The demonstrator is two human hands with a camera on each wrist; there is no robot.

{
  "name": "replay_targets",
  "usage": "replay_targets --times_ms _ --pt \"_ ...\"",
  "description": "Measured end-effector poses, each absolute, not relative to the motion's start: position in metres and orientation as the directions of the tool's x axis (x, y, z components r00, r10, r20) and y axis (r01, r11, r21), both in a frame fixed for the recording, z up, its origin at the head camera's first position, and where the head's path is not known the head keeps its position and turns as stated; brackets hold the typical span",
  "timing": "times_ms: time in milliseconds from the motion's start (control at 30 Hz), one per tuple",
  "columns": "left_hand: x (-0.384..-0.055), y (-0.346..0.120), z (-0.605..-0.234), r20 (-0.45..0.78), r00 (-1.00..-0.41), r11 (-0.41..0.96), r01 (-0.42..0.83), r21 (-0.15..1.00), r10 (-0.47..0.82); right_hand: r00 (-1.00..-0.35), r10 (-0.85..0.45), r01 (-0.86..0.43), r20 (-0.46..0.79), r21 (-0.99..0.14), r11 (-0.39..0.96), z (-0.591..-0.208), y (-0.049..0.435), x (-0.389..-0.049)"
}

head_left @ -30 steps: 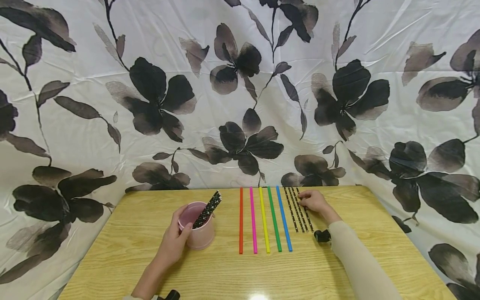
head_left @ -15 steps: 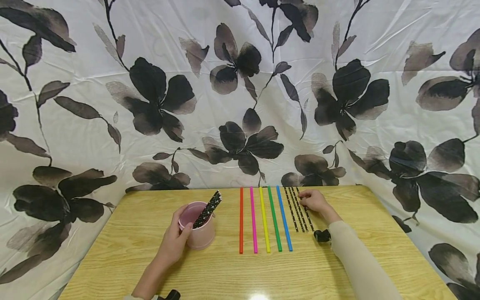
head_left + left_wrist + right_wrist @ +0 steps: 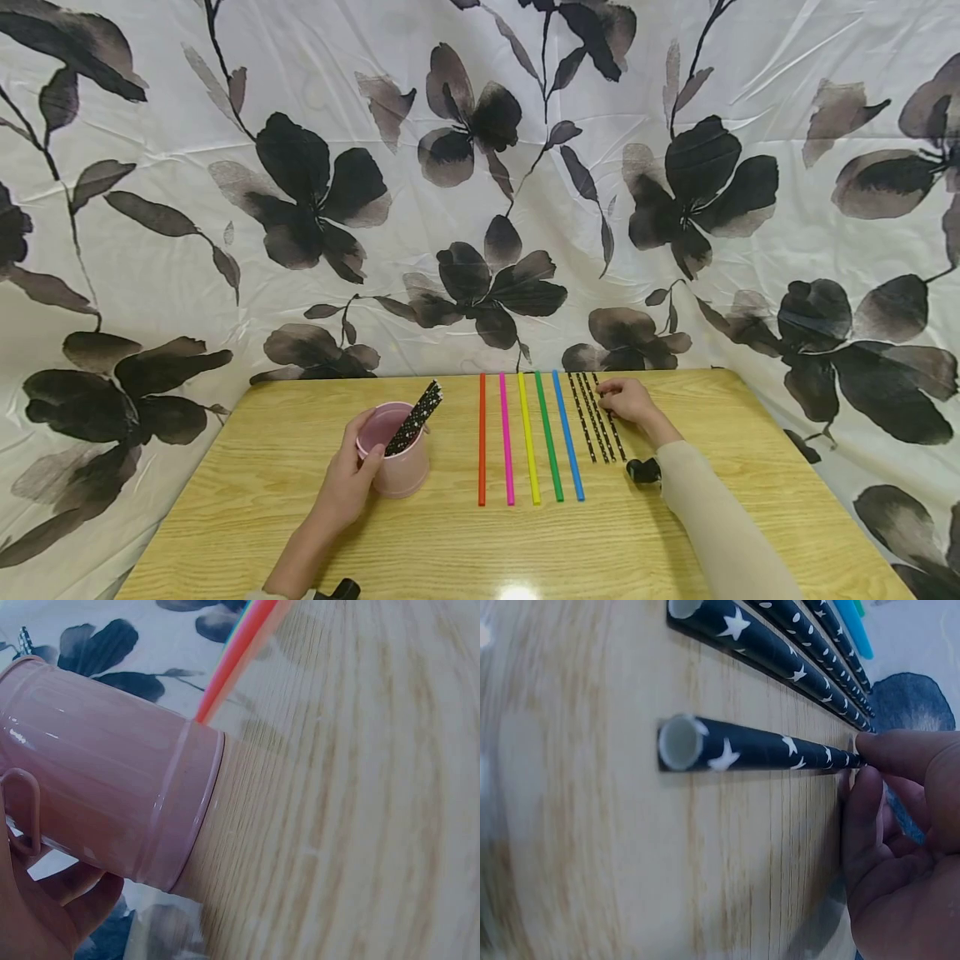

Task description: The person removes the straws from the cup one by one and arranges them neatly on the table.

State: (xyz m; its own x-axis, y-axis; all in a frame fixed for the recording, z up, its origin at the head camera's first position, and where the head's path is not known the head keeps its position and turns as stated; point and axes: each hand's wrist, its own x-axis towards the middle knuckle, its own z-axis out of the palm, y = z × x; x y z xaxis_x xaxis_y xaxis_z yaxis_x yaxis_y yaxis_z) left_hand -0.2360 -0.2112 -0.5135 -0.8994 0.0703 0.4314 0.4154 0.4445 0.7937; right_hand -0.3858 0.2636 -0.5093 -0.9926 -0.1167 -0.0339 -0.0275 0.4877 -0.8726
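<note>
On the left of the table, my left hand grips a small pink pail, with the thumb by its rim and fingers round its far side. A bundle of black straws with white marks leans out of the pail to the right. In the left wrist view the pail shows a small loop on its side, and its base meets the table. Far to the right, my right hand pinches the far part of the rightmost black straw, which has white stars and lies on the table.
Left of that straw lie several more black patterned straws in a row. Coloured straws lie between them and the pail: red, pink, yellow, green and blue. A floral cloth hangs behind the wooden table.
</note>
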Motion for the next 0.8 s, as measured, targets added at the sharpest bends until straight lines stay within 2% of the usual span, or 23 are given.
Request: replay_targets --times_ms 400,567,800 --pt "-0.234 -0.209 -0.51 0.442 -0.894 0.461 0.426 0.778 0.08 -0.996 -0.06 0.024 -0.059 -0.878 0.478 -0.511 0.263 -0.388" --pt "-0.222 -0.2 -0.487 0.434 -0.898 0.479 0.415 0.773 0.078 -0.995 -0.056 0.043 -0.076 -0.889 0.456 -0.51 0.264 -0.389" --pt "-0.233 -0.208 -0.508 0.422 -0.905 0.487 0.396 0.778 0.062 -0.995 -0.045 0.065 -0.092 -0.908 0.415 -0.509 0.264 -0.389"
